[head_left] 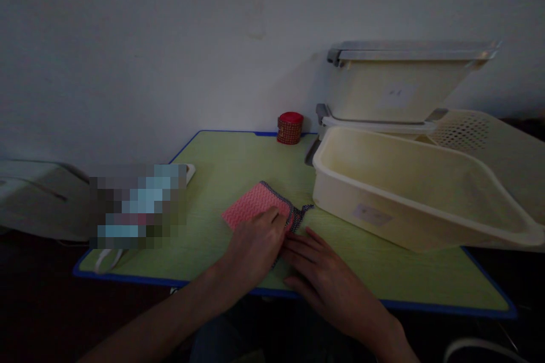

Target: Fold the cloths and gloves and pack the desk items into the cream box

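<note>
A pink textured cloth [253,204] with a dark checked border lies folded on the green tabletop, one dark corner poking out to the right. My left hand [258,244] is closed over the cloth's near right part, its fingers curled on the fabric. Against the cloth's right edge rests my right hand [317,266], fingers stretched out and thumb apart, its fingertips meeting my left hand. Both hands hide the near side of the cloth, so I cannot see how it is folded there.
To the right stands a large cream plastic bin [361,187], close to the cloth. Behind it is a lidded storage box [383,88]. A small red round case [290,128] sits at the back. On the left lies a blurred-out object [145,204]. Blue trim [447,307] edges the table.
</note>
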The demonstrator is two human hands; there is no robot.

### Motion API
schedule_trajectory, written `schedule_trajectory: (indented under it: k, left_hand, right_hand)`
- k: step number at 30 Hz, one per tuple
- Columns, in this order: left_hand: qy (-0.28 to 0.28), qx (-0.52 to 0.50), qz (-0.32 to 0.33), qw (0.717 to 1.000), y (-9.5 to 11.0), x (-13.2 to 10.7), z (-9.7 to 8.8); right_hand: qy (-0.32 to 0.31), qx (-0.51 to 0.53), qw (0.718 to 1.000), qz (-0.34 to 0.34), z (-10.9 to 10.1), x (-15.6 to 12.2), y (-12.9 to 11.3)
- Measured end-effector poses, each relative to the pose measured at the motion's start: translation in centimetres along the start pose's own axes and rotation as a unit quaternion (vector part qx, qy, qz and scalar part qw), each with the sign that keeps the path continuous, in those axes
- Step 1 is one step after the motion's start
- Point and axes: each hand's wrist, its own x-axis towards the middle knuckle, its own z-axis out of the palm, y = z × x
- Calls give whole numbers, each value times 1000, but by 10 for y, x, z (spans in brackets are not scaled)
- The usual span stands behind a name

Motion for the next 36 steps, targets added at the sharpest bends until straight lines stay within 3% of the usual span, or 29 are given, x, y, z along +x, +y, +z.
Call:
schedule_trajectory:
  k: [12,22,24,29,36]
  left_hand:
    - [4,-109,31,994,1,-8,9]
    - [-91,-290,90,948,-17,-10,-17]
    - [-75,-259,98,958,-25,-8,-20]
    - [0,-54,127,990,-45,-6,-12]
    - [-15,42,106,993,-44,-8,12]
  right_hand:
    - [49,-31,998,-11,6,-1,1]
    - [74,-13,997,-14,3,0,0]
    - [75,-12,997,-14,3,0,0]
    - [58,-24,998,-13,4,-1,1]
    - [75,-24,997,-20,6,-1,4]
